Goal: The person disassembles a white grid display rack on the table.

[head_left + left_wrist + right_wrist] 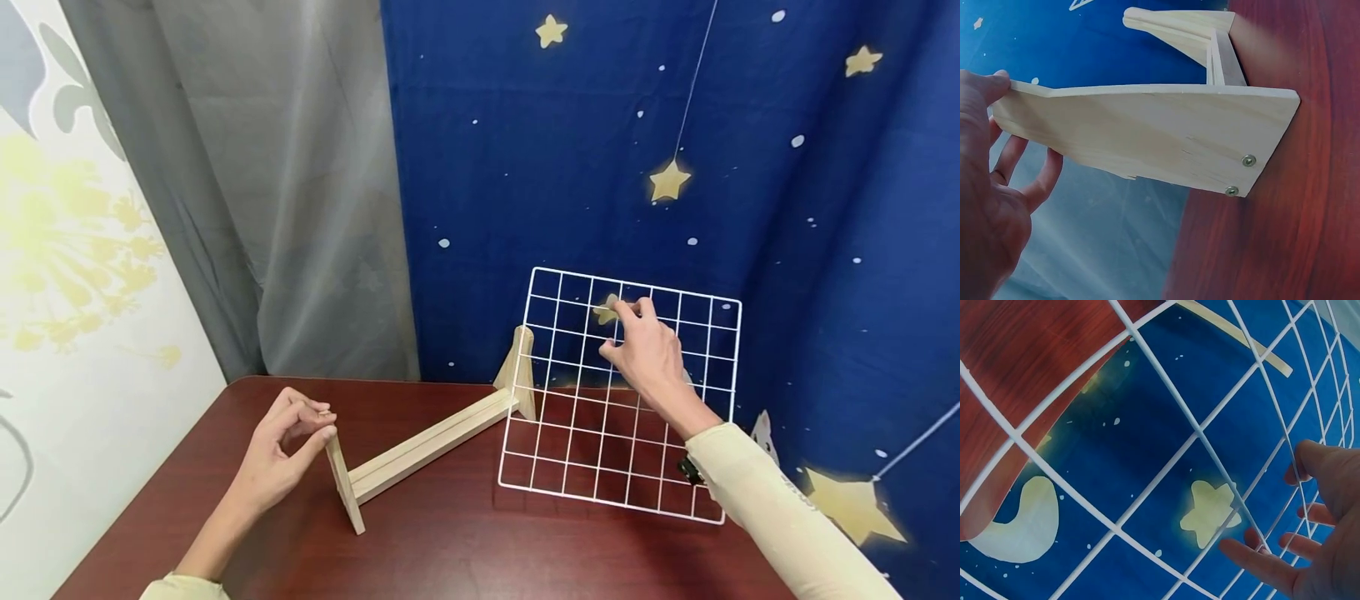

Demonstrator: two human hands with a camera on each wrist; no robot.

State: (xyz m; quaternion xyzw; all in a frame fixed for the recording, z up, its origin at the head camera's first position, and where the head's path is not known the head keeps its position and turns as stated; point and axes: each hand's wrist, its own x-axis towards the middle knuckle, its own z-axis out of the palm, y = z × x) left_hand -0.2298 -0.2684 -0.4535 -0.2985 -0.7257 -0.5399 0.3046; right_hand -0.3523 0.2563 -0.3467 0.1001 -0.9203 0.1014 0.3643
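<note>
My left hand (273, 454) pinches the upper end of the near side piece of a pale wooden stand (427, 454). Two upright side pieces joined by a grooved crossbar make up the stand, which rests on the table. In the left wrist view, the near side piece (1129, 122) shows two metal screws (1248, 160) near its base. A white wire grid panel (611, 503) is held tilted at the right by my right hand (648, 354). From the right wrist view, the fingers (1266, 565) curl round and through the wires (1197, 432).
The dark red table (435, 550) meets a blue star-patterned curtain (540, 183) at the back and a grey curtain (315, 208) at the back left. On the left stands a white patterned wall (82, 275). A small white object (763, 433) is partly hidden behind the right sleeve.
</note>
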